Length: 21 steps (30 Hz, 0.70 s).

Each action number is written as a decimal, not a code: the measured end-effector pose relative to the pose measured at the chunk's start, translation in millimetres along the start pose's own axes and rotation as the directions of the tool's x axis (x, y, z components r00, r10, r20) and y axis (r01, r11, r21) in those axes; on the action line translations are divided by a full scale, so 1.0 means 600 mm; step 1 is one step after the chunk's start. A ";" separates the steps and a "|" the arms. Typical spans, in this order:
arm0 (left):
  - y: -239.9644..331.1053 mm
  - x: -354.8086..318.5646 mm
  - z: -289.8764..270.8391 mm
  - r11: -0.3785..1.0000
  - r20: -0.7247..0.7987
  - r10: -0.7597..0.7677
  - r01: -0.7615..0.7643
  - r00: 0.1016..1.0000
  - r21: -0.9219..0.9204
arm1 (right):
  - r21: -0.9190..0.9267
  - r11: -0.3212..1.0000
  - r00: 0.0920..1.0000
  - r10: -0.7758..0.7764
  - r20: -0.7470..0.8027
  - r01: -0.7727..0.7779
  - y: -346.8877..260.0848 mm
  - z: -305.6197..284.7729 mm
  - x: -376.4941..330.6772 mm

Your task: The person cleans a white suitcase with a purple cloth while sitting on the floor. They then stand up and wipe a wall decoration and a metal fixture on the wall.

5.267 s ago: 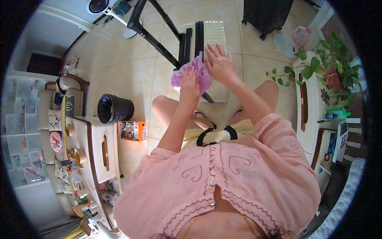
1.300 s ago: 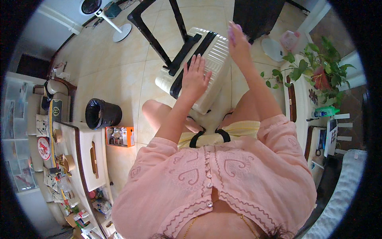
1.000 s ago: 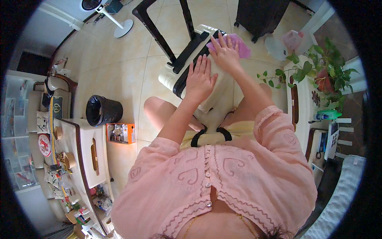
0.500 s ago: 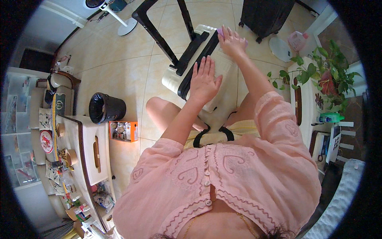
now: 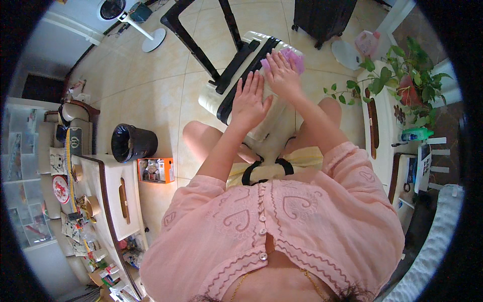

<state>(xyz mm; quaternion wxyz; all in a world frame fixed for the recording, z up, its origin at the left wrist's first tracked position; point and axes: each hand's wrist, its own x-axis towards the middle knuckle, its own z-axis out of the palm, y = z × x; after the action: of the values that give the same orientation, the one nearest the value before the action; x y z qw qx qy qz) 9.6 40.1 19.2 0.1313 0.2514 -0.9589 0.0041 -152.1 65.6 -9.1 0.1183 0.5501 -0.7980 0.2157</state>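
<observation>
A cream suitcase (image 5: 209, 102) with black trim stands before my knees, its black telescopic handle (image 5: 195, 46) pulled out toward the far left. My left hand (image 5: 249, 102) lies flat on the near part of its upper side, fingers stretched out over the black band. Farther right, my right hand (image 5: 283, 76) rests with extended fingers on a pinkish-purple cloth (image 5: 296, 58), pressing it against the suitcase. Part of the cloth is hidden beneath that hand.
A black bin (image 5: 142, 145) and an orange box (image 5: 166, 170) stand on the floor at left, beside a white table (image 5: 114, 194). Far off are a white fan (image 5: 136, 24) and a dark suitcase (image 5: 322, 20). At right, a potted plant (image 5: 412, 93) trails leaves over a white cabinet.
My right hand has slid nearer along the suitcase, toward my left hand, and more of the cloth shows beyond it. My left hand stays roughly in place on the suitcase.
</observation>
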 end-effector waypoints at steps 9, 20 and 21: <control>0.002 -0.004 0.000 0.999 -0.010 -0.031 0.031 0.999 -0.007 | -0.098 0.969 0.940 0.245 0.238 -0.228 0.057 -0.004 0.123; -0.053 0.015 -0.002 0.995 0.077 0.098 -0.099 0.992 0.005 | -0.090 0.991 0.995 0.097 -0.031 -0.099 0.066 -0.002 0.031; -0.064 0.017 0.001 0.993 0.029 0.115 -0.115 0.993 -0.001 | -0.104 0.992 0.994 0.063 -0.089 -0.072 0.065 0.004 0.013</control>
<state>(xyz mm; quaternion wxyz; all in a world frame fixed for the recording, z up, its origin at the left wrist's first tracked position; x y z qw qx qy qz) 19.3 1.6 19.2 0.1170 0.1959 -0.9736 0.0082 -191.2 70.1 -16.2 0.1744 0.5059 -0.8208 0.1999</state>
